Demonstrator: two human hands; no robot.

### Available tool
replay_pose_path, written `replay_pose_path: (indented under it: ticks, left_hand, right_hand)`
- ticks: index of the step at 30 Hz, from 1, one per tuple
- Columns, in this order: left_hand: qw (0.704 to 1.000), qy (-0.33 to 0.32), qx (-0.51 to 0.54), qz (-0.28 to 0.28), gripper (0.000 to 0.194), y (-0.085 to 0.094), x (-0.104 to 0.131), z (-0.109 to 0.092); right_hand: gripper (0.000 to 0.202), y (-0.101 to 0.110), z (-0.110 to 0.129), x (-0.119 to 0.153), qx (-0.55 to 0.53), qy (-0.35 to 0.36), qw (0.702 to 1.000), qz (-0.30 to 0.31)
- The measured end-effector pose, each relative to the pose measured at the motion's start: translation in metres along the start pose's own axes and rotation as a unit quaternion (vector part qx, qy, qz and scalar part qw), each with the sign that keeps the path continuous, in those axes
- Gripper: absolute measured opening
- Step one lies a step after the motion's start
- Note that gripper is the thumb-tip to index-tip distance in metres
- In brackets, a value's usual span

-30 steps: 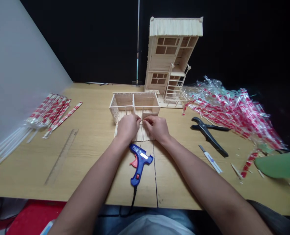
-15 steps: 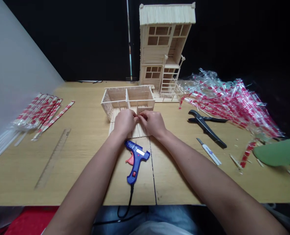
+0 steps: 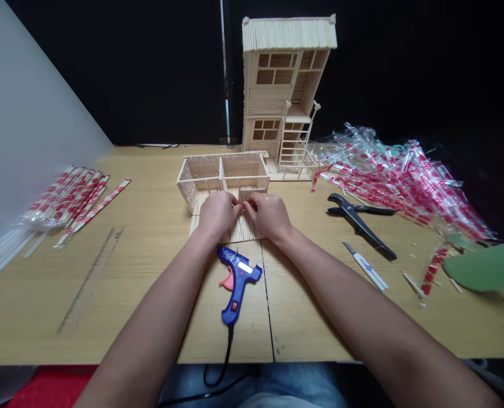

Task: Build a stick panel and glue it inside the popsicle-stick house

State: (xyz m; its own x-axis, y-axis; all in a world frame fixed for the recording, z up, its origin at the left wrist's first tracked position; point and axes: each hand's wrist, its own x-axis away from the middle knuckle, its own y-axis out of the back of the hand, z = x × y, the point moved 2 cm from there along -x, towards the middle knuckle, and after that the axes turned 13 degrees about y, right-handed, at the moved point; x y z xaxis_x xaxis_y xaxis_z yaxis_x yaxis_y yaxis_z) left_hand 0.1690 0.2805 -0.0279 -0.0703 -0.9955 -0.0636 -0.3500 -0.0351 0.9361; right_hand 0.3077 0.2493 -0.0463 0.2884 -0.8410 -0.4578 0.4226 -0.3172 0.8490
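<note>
Left hand and right hand: fingertips pinched together at small stick model. Glue gun nearby.

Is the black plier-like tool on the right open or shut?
Open: the black plier-like tool lies with its two handles spread well apart and a gap showing between its jaws.

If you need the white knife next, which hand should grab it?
Probably the right hand. The white knife lies on that side, just beyond the right forearm. The left hand would have to reach across that arm.
</note>
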Motion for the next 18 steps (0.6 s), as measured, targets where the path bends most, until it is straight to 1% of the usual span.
replay_pose_path:
  ticks: [5,10,18]
  left_hand:
    - [1.0,0.008,-0.012,0.003,0.026,-0.001,0.0006,0.0001]
    - [1.0,0.01,-0.023,0.006,0.026,-0.004,0.0004,0.0016]
    - [1.0,0.012,-0.026,-0.001,0.027,-0.0042,0.001,0.0013]
  right_hand:
    - [0.016,-0.0005,-0.0021,0.0014,-0.014,0.009,1.0,-0.007]
    - [0.018,-0.004,-0.0023,0.0022,-0.008,0.021,1.0,-0.003]
    - [0.018,-0.0053,-0.0019,0.0023,-0.026,0.018,0.999,-0.016]
